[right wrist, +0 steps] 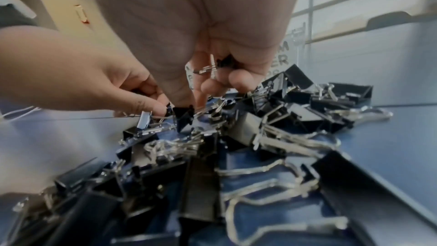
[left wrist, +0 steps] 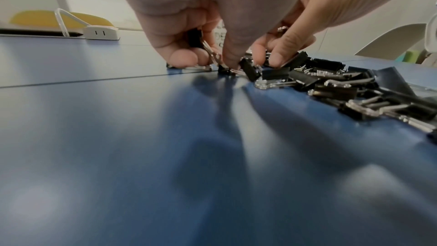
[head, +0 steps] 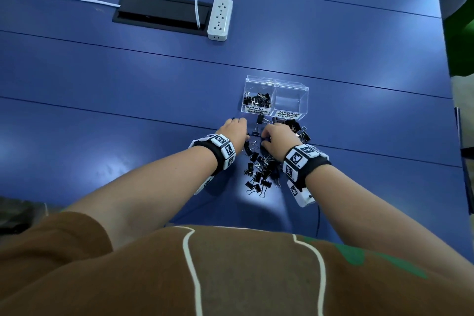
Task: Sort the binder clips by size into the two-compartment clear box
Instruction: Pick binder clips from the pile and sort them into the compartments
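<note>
A clear two-compartment box [head: 302, 90] stands on the blue table. Its left half, labelled small, holds several black binder clips [head: 257, 99]; its right half, labelled medium, holds none. A pile of loose clips [head: 259, 169] of mixed sizes lies in front of the box. My left hand [head: 238, 123] is at the pile's far left edge, curled round small clips [left wrist: 195, 41], its thumb tip on another small clip [left wrist: 224, 68]. My right hand [right wrist: 196, 100] keeps a small clip [right wrist: 222, 63] tucked under curled fingers and pinches a clip [right wrist: 183, 117] in the pile.
A white power strip [head: 220, 18] and a black cable hatch [head: 159, 11] lie far back on the table [head: 102, 110]. The table's right edge [head: 446, 79] runs close to the box. A thin black cable [head: 318, 220] trails near my right forearm.
</note>
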`<state>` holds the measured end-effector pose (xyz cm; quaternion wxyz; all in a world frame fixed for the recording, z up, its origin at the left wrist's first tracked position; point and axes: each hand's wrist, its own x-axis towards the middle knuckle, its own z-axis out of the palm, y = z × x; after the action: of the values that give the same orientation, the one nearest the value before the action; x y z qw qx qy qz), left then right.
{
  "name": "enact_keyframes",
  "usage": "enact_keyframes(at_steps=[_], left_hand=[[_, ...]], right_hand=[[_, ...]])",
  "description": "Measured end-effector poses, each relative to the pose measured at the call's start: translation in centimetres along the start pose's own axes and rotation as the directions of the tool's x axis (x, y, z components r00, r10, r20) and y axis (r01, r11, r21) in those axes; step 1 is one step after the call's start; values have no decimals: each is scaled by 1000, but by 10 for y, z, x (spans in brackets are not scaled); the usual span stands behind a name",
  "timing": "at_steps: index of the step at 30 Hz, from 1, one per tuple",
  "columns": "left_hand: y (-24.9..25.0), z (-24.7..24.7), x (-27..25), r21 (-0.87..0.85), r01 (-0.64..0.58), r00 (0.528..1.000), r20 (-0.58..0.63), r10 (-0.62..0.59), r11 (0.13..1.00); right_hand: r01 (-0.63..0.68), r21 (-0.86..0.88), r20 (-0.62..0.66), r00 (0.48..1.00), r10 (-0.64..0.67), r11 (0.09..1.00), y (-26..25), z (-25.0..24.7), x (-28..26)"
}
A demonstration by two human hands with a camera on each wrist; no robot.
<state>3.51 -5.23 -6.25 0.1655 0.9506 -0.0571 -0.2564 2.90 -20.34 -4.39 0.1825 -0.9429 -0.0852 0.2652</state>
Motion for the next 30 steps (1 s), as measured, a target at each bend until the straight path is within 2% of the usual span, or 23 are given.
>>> enact_keyframes(at_steps=[3,8,13,19,24,27,30], left_hand=[[-5,2,-1,-17,-1,1000,-1,1,1000],[-13,2,-7,18,-80,997,-12,80,997],[-21,2,-9,68,-129,992,17,128,989],[-28,0,-7,90,-137,991,7,137,986],[-27,1,-6,177,-147,989,4,149,973],[-26,3,-7,293,-185,981,-7,196,938],[-22,1,-8,341,-189,980,2,201,921]], right_hand=[[-26,74,-49,998,29,997,0,4,0],[35,97,-113,993,-24,995,-9,8,5],[61,11,-80,995,-60,998,-14,12,12],[72,123,-93,994,-60,990,-12,12,10],[81,306,-225,974,-10,949,-20,-17,7],[101,297,-314,949,-3,950,-23,-40,20],[68,230,-289,957,1,971,-23,-53,35]])
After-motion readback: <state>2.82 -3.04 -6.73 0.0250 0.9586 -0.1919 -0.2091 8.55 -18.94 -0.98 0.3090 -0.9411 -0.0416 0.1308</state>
